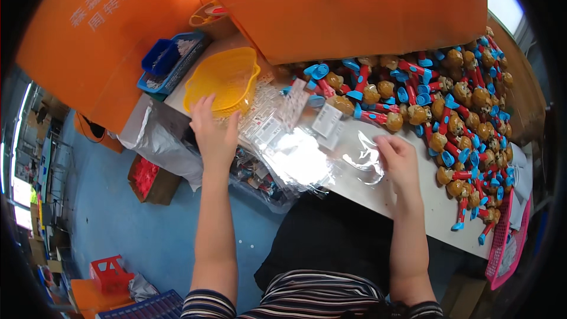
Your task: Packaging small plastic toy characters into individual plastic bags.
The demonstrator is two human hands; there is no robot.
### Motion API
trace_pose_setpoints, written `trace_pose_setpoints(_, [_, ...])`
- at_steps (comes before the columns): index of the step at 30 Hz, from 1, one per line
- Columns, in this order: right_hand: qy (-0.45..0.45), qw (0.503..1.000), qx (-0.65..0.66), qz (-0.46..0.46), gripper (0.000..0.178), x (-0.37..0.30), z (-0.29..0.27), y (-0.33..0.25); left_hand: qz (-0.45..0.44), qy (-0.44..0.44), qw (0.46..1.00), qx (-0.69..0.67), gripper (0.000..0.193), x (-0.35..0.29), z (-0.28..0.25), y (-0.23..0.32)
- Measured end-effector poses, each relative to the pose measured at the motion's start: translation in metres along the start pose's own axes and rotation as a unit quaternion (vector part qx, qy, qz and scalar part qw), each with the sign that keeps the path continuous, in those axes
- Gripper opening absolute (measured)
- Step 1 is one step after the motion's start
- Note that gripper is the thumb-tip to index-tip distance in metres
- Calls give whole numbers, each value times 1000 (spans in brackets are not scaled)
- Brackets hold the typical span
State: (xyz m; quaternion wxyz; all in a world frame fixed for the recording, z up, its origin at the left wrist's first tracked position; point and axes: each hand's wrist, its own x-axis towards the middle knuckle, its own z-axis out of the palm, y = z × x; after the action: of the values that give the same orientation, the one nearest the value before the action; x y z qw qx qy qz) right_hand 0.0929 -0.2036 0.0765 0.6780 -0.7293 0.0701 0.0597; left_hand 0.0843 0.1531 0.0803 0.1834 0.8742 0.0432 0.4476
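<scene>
My left hand (214, 133) is at the near rim of a round yellow plastic basket (227, 77), its fingers apart and nothing visible in them. What lies inside the basket is hard to make out. My right hand (400, 162) pinches the edge of a clear plastic bag (363, 156) between thumb and fingers, just above the tabletop. Between the two hands lies a stack of clear bags (295, 156), shining with glare. Beside it are a white label card (326, 120) with a barcode and a spread of small printed packets (260, 115).
Many small toys (413, 106) with brown heads, red shafts and blue ends heap across the right of the table (360, 195). Orange boards (366, 12) rise behind. Blue trays (162, 62) stand back left, a pink basket (502, 248) at far right. A bag of packed goods (257, 177) hangs at the near edge.
</scene>
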Motion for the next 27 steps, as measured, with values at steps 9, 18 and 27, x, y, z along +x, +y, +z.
trace_pose_setpoints(9, [44, 994, 83, 50, 23, -26, -5, 53, 44, -298, 929, -215, 53, -79, 6, 180])
trace_pose_setpoints(18, [-19, 990, 140, 26, 32, -12, 57, 36, -41, -272, 937, -214, 50, -96, 10, 148])
trace_pose_setpoints(27, [28, 996, 53, -61, 21, -25, 63, 35, -45, -66, 995, 52, 59, 1, 8, 21])
